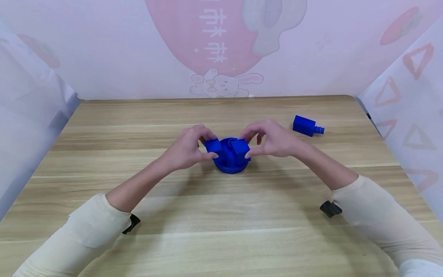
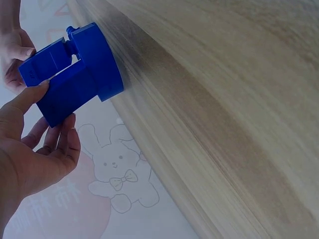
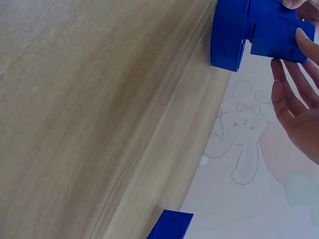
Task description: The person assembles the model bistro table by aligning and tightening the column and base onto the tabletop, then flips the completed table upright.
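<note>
Head view: the left hand (image 1: 188, 148) pinches the left blue block (image 1: 213, 146), the right hand (image 1: 273, 140) the right blue block (image 1: 240, 147), both at the round base (image 1: 230, 169) on the table (image 1: 221, 223). Left wrist view: the left blue block seemingly meets the base. Right wrist view: the right hand, partly closed, grips opposite sides.

- Shows a tabletop of light brown wood grain (image 1: 221, 231), streaked from side to side.
- Bears near the middle a round blue low-walled dish (image 1: 230, 170), base down.
- Bears toward the far right a blue rectangular block with a ridged neck (image 1: 303, 125), lying flat, apart from the dish.
</note>
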